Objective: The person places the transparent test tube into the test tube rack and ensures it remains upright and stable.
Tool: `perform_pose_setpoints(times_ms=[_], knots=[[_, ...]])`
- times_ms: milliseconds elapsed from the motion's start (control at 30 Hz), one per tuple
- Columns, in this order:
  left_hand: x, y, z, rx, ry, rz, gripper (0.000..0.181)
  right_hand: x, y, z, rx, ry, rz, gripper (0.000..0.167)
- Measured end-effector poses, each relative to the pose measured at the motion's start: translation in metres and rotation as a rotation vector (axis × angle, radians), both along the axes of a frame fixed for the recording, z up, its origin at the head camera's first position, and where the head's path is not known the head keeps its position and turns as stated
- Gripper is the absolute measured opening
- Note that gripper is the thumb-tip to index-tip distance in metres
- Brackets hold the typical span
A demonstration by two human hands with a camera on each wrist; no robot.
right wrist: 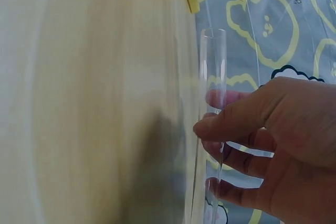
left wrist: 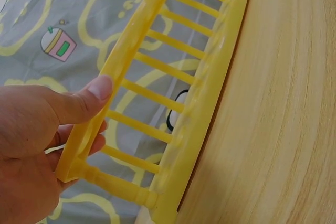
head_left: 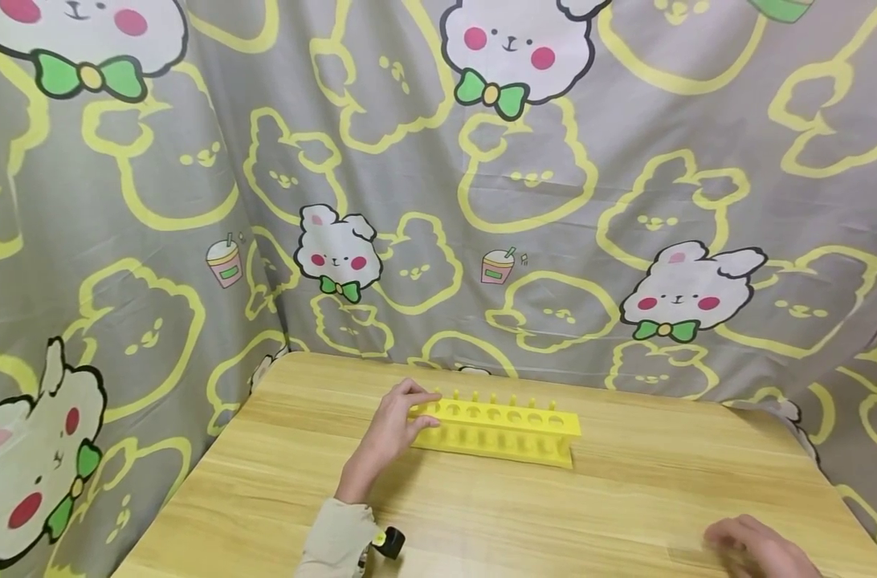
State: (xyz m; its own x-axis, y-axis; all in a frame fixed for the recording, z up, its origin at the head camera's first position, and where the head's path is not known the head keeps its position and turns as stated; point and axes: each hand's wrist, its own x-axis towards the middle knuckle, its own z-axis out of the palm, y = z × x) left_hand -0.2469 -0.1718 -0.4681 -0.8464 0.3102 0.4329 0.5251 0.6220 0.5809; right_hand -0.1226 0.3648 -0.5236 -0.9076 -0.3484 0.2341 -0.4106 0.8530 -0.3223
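A yellow test tube rack (head_left: 570,425) stands on the table, a row of holes along its top and pegs behind them. My left hand (head_left: 395,425) holds the top plate at the rack's left end. In the left wrist view the thumb (left wrist: 100,87) lies on one face of that plate, with fingers behind it. To the right, near the table's front, is my right hand (head_left: 760,546). In the right wrist view it pinches a clear test tube (right wrist: 212,59) between thumb and fingers. The tube's open rim points toward the rack; the head view barely shows the tube.
The wooden table (head_left: 662,474) spreads around the rack. A grey patterned curtain (head_left: 424,185) hangs behind the table and along its sides. A black device (head_left: 391,543) sits at the left wrist by the sleeve.
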Motion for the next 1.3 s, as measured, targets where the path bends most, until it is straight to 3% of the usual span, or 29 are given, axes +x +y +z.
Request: perform_pose_setpoints(times_ms=[133, 267, 500, 733, 1000, 1133, 1300], knots=[[0.0, 0.001, 0.001, 0.0, -0.013, 0.002, 0.039, -0.002, -0.009, -0.001, -0.03, 0.199, 0.02, 0.054], [0.0, 0.001, 0.002, -0.007, -0.006, 0.006, 0.039, -0.006, -0.018, 0.005, -0.046, 0.252, 0.006, 0.058], [-0.001, 0.0, 0.001, -0.004, 0.001, 0.008, 0.039, -0.015, -0.036, 0.025, -0.043, 0.248, -0.074, 0.055], [0.0, -0.001, 0.001, 0.014, -0.029, 0.002, 0.039, -0.019, -0.052, 0.05, -0.136, 0.106, -0.152, 0.044], [-0.001, 0.002, 0.001, 0.017, -0.037, -0.007, 0.039, -0.031, -0.071, 0.072, -0.222, 0.147, -0.14, 0.041], [-0.001, 0.001, 0.001, 0.007, -0.025, 0.001, 0.039, -0.036, -0.081, 0.077, -0.263, 0.148, -0.146, 0.039], [-0.001, 0.0, 0.001, -0.001, -0.022, 0.018, 0.039, -0.045, -0.09, 0.079, -0.319, 0.211, -0.133, 0.043]])
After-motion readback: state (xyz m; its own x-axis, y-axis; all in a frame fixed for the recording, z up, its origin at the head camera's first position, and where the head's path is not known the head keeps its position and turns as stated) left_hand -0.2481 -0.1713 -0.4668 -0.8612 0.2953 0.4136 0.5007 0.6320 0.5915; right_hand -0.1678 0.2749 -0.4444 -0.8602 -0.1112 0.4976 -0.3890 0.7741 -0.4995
